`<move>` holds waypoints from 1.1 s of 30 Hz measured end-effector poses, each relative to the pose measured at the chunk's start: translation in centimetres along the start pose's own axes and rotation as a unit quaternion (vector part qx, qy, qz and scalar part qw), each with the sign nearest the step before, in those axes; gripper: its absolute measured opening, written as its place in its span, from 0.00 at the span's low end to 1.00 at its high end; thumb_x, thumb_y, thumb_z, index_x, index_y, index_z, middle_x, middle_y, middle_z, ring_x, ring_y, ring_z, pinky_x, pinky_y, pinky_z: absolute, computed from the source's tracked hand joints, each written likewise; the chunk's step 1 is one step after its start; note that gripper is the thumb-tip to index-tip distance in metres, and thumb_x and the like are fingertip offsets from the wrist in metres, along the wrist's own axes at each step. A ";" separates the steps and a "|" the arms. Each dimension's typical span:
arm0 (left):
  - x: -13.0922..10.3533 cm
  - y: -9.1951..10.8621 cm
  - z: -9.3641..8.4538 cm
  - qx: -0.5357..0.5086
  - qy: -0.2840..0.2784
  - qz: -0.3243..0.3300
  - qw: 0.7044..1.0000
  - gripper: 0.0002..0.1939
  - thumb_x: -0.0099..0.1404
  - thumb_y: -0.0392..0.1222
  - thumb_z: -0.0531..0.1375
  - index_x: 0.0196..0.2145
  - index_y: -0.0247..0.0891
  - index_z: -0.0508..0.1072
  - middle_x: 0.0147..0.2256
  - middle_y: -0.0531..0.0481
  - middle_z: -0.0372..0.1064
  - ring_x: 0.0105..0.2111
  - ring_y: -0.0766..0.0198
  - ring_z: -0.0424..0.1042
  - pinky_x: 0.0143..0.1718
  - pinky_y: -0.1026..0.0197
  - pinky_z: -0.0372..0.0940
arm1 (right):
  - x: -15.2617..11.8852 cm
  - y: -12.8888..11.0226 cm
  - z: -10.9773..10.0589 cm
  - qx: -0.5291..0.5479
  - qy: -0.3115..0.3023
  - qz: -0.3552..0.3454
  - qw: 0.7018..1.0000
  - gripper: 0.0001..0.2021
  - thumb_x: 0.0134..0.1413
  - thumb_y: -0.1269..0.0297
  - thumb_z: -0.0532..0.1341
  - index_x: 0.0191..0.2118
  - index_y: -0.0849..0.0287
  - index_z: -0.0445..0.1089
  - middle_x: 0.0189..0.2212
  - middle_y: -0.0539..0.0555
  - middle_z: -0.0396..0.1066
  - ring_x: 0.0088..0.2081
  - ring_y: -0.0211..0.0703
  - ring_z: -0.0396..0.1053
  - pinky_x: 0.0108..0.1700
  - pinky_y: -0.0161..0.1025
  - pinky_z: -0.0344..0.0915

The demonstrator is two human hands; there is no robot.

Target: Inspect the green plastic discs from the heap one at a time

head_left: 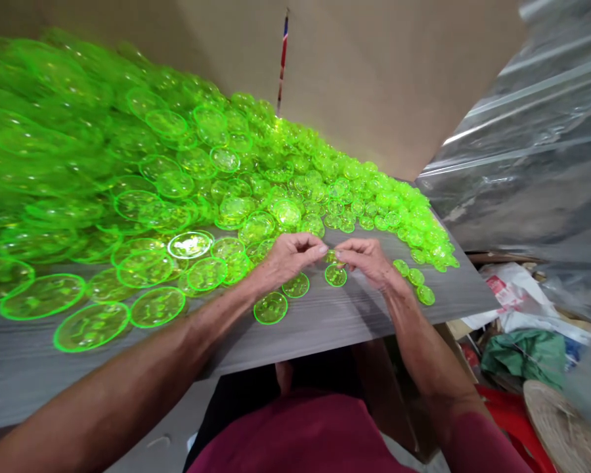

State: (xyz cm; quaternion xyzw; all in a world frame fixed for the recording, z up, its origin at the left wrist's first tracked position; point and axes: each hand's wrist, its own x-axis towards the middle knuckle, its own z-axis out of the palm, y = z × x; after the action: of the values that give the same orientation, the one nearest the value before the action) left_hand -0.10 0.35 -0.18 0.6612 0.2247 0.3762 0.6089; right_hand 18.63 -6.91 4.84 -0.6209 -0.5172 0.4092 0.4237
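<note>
A small translucent yellow-green piece (331, 257) is pinched between the fingertips of both hands, just above the grey table (320, 322). My left hand (298, 253) holds its left side with thumb and fingers together. On its right side my right hand (364, 259) grips it the same way. Directly below lies a round green disc (335, 275) with a bright rim. Two more discs rest nearer the front edge, beside my left wrist. A large heap of similar green discs (236, 203) spreads behind both hands and far to the left.
Behind the heap stands a brown board (364, 79) with a thin red and blue stick (283, 59) before it. Clear plastic sheeting (532, 144) hangs at the right. Below it lie white bags (522, 295), green cloth (526, 358) and a coiled roll (561, 420).
</note>
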 end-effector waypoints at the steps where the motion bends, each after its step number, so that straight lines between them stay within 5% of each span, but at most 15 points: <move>1: 0.0 0.1 -0.1 -0.026 -0.006 -0.028 0.999 0.11 0.61 0.49 0.67 0.29 0.38 0.76 0.24 0.51 0.75 0.24 0.66 0.73 0.27 0.64 0.70 | 0.0 -0.1 0.1 0.005 -0.011 0.008 1.000 0.13 0.41 0.53 0.73 0.27 0.57 0.79 0.20 0.48 0.74 0.23 0.35 0.67 0.25 0.33 0.57; 6: -0.2 0.4 0.2 -0.155 -0.024 -0.199 0.967 0.15 0.57 0.47 0.73 0.29 0.39 0.71 0.22 0.53 0.73 0.24 0.63 0.78 0.24 0.64 0.71 | -0.3 0.4 0.8 0.050 -0.026 0.050 0.997 0.19 0.38 0.46 0.75 0.28 0.57 0.79 0.20 0.48 0.74 0.21 0.33 0.68 0.23 0.31 0.58; 9: -0.4 0.6 0.3 -0.204 -0.044 -0.243 0.947 0.17 0.57 0.49 0.74 0.30 0.39 0.71 0.23 0.53 0.74 0.25 0.61 0.80 0.26 0.63 0.73 | -0.4 0.9 1.1 0.042 -0.022 0.046 0.998 0.20 0.40 0.44 0.74 0.29 0.57 0.79 0.21 0.48 0.75 0.21 0.34 0.68 0.22 0.31 0.58; 16: -0.3 1.0 0.2 -0.289 -0.035 -0.270 0.918 0.11 0.60 0.42 0.73 0.35 0.38 0.75 0.33 0.49 0.81 0.28 0.61 0.81 0.33 0.58 0.78 | -0.7 2.2 -0.4 -0.051 0.055 -0.025 0.997 0.18 0.53 0.45 0.66 0.35 0.57 0.80 0.24 0.50 0.75 0.26 0.37 0.70 0.28 0.35 0.65; 19: -0.2 1.0 0.2 -0.298 -0.014 -0.272 0.915 0.03 0.66 0.37 0.67 0.38 0.39 0.78 0.36 0.47 0.81 0.29 0.63 0.81 0.33 0.61 0.76 | -1.9 3.4 -1.6 -0.198 0.081 -0.049 0.976 0.19 0.49 0.51 0.70 0.43 0.58 0.80 0.34 0.54 0.78 0.31 0.41 0.71 0.35 0.40 0.69; 24: -0.2 0.6 0.0 -0.285 0.002 -0.236 0.929 0.08 0.67 0.35 0.66 0.44 0.41 0.79 0.39 0.47 0.81 0.32 0.66 0.78 0.31 0.65 0.71 | -3.5 5.2 -0.4 -0.373 0.038 -0.073 0.924 0.36 0.42 0.58 0.75 0.60 0.58 0.72 0.55 0.62 0.71 0.41 0.46 0.72 0.46 0.47 0.71; 29: -0.4 0.0 0.0 -0.226 -0.015 -0.202 0.953 0.13 0.63 0.39 0.69 0.46 0.42 0.79 0.43 0.46 0.80 0.36 0.65 0.77 0.33 0.63 0.71 | -3.2 5.1 1.1 -0.431 0.024 -0.104 0.896 0.15 0.50 0.64 0.69 0.45 0.59 0.76 0.44 0.57 0.74 0.47 0.51 0.72 0.53 0.48 0.69; 33: -0.6 -0.1 0.3 -0.210 -0.029 -0.189 0.959 0.13 0.62 0.40 0.69 0.46 0.43 0.79 0.43 0.48 0.78 0.38 0.66 0.76 0.36 0.64 0.70 | -3.4 4.4 0.9 -0.416 0.043 -0.154 0.895 0.23 0.50 0.68 0.66 0.55 0.59 0.72 0.46 0.59 0.75 0.48 0.53 0.73 0.53 0.49 0.70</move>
State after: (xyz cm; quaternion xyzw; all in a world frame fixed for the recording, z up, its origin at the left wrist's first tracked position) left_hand -0.20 -0.32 -0.42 0.4748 0.2437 0.2732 0.8003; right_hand 18.62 -10.69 0.65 -0.6703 -0.7105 0.0592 0.2059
